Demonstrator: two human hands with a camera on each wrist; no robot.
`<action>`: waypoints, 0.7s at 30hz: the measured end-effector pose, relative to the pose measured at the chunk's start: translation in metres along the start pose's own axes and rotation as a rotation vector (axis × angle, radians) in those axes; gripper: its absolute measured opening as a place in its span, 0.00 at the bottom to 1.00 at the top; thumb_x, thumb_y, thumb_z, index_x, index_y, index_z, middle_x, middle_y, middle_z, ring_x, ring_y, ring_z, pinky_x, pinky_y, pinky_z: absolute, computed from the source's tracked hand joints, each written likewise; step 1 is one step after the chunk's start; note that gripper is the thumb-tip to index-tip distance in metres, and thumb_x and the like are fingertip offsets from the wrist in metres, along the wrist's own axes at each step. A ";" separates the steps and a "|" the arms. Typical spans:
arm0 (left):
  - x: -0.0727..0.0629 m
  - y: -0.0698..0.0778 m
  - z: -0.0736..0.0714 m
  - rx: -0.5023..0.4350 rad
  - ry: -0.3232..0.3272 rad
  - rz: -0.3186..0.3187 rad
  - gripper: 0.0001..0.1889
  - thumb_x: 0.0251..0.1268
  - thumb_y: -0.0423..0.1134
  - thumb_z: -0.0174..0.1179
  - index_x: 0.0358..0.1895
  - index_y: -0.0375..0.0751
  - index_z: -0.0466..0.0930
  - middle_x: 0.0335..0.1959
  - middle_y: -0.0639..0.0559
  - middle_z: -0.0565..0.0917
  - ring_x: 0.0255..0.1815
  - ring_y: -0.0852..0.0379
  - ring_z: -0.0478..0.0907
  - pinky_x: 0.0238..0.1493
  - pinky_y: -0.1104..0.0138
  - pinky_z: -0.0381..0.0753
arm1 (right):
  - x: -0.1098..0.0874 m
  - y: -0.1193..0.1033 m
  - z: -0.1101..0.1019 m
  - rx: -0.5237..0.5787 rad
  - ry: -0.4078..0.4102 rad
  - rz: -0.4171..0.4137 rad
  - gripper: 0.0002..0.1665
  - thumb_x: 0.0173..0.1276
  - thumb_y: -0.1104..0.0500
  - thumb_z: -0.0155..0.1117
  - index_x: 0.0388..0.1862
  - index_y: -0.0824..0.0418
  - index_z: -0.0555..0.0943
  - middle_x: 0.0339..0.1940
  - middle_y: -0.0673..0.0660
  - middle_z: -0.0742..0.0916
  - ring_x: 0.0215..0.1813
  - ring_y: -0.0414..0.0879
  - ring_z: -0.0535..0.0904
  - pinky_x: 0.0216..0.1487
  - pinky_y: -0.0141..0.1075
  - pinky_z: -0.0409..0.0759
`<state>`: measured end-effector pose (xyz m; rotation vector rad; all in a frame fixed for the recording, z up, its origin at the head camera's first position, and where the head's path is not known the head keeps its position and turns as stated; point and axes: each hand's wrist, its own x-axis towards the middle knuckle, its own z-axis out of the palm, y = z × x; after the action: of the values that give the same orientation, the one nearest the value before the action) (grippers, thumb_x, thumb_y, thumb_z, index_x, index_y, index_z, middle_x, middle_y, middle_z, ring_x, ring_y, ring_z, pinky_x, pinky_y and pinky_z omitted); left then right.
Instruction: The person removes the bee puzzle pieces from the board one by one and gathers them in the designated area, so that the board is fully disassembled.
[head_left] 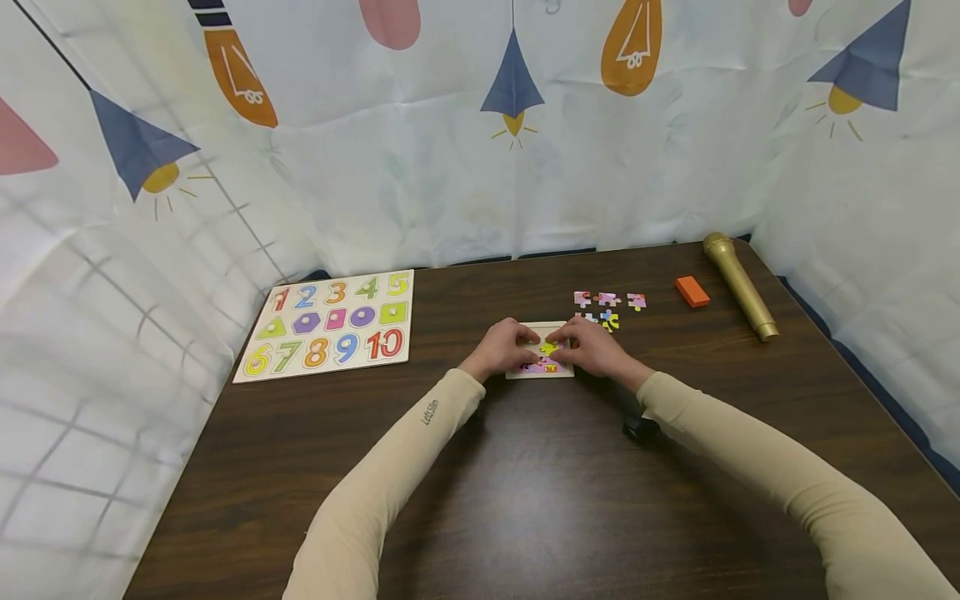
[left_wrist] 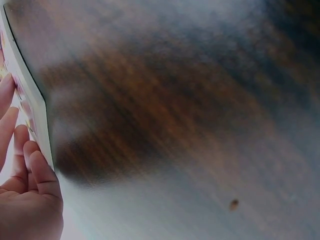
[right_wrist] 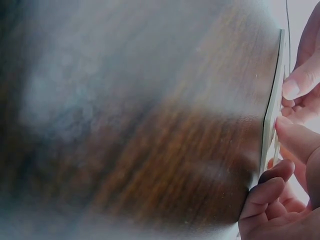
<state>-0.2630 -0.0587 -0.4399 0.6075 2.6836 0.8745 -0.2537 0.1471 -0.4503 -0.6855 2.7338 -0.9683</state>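
A small jigsaw board (head_left: 538, 374) with a pale wooden frame lies on the table, partly filled with pink and yellow pieces. My left hand (head_left: 504, 348) rests over its left side, thumb and fingertips touching the board area. From the right, my right hand (head_left: 595, 348) pinches at a yellow puzzle piece (head_left: 548, 348) on the board, its outline partly covered by fingers. In the left wrist view, the fingers (left_wrist: 44, 170) lie along the board's edge. The right thumb (right_wrist: 292, 131) bends over the frame in the right wrist view.
Several loose jigsaw pieces (head_left: 608, 299) lie just behind my right hand. Farther right are an orange block (head_left: 692, 292) and a gold toy microphone (head_left: 738, 283). A number puzzle board (head_left: 330, 368) stands flat at the left. Patterned curtains (head_left: 450, 183) border the table.
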 end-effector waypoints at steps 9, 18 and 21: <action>0.000 -0.001 0.000 0.013 0.006 0.011 0.17 0.60 0.38 0.69 0.52 0.38 0.85 0.47 0.47 0.82 0.47 0.54 0.73 0.52 0.61 0.75 | 0.000 -0.002 -0.001 0.008 0.001 0.009 0.17 0.66 0.56 0.69 0.52 0.60 0.85 0.45 0.58 0.80 0.40 0.50 0.73 0.41 0.41 0.70; 0.000 0.001 -0.001 0.015 0.006 0.011 0.16 0.60 0.38 0.69 0.51 0.38 0.85 0.46 0.48 0.83 0.46 0.54 0.72 0.51 0.62 0.74 | -0.001 0.002 -0.005 0.020 0.040 0.029 0.18 0.67 0.55 0.68 0.54 0.59 0.85 0.46 0.58 0.82 0.41 0.50 0.74 0.43 0.43 0.74; 0.001 0.000 0.000 0.022 0.008 0.008 0.16 0.60 0.39 0.69 0.51 0.38 0.85 0.46 0.47 0.82 0.46 0.54 0.72 0.52 0.61 0.74 | -0.002 0.006 -0.009 0.017 0.058 0.038 0.19 0.68 0.55 0.67 0.55 0.58 0.84 0.47 0.58 0.82 0.42 0.51 0.76 0.45 0.45 0.76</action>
<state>-0.2634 -0.0581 -0.4397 0.6215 2.7037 0.8521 -0.2566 0.1577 -0.4470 -0.6099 2.7744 -1.0180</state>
